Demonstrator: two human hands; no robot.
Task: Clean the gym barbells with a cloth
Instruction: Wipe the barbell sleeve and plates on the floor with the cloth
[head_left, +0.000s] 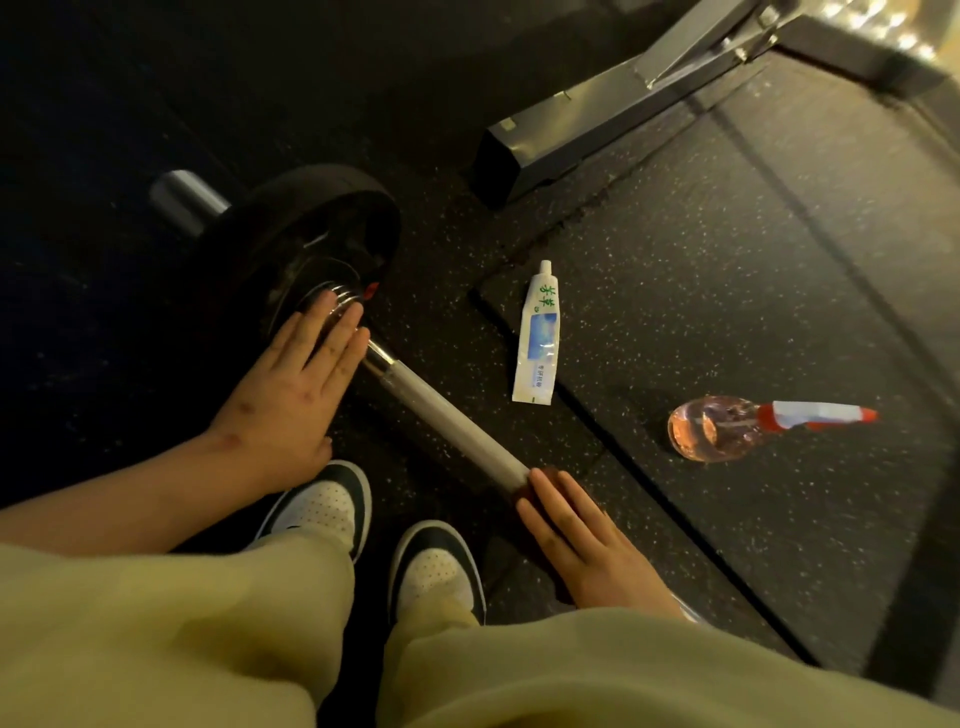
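Steel-grey barbell (441, 410), one, under left hand (291, 384) and right hand (582, 540), grips spread flat; one white tube (537, 338), one clear spray bottle (717, 428) nearby.

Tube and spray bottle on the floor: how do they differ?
The tube is flat, white and opaque, with a blue panel; the bottle is round and clear, holding pinkish liquid. The tube's white cap points away from the person; the bottle's red-and-white sprayer points right. The tube lies nearer the barbell than the bottle does. Both rest on the dark speckled mat, untouched.
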